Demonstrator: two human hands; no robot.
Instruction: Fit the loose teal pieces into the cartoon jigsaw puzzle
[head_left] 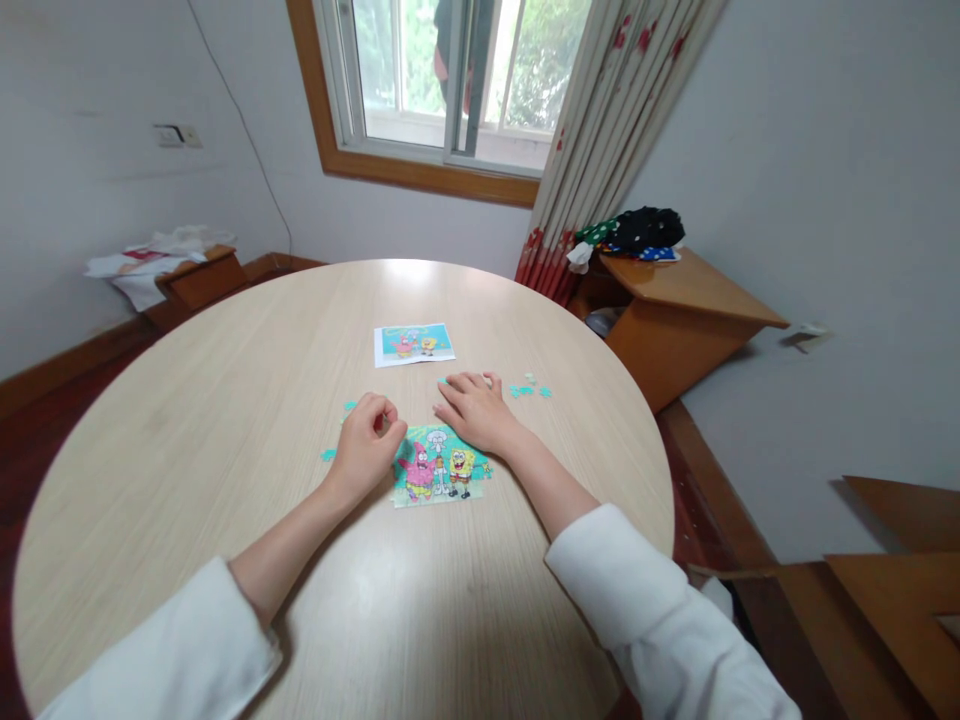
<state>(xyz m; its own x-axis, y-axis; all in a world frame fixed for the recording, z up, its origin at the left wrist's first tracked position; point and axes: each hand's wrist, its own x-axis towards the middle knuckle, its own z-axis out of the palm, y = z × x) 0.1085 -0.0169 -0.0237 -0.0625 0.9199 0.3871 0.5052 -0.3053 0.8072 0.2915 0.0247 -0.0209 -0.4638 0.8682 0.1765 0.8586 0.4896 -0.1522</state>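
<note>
A partly assembled cartoon jigsaw puzzle [441,470] lies on the round wooden table [225,400] in front of me. My left hand [365,445] rests at the puzzle's left edge with its fingers curled into a pinch; what it holds is hidden. My right hand [475,408] lies flat over the puzzle's upper right part, fingers stretched out and pressing down. A printed reference picture [413,343] lies just beyond the puzzle. Loose teal pieces [529,388] sit to the right of my right hand, and a few more [328,454] lie left of my left hand.
A wooden side table [675,300] with dark clothes [637,232] stands at the right under a floral curtain [600,150]. A low wooden stand with white cloth [165,262] is at the left wall. A window [450,80] is straight ahead.
</note>
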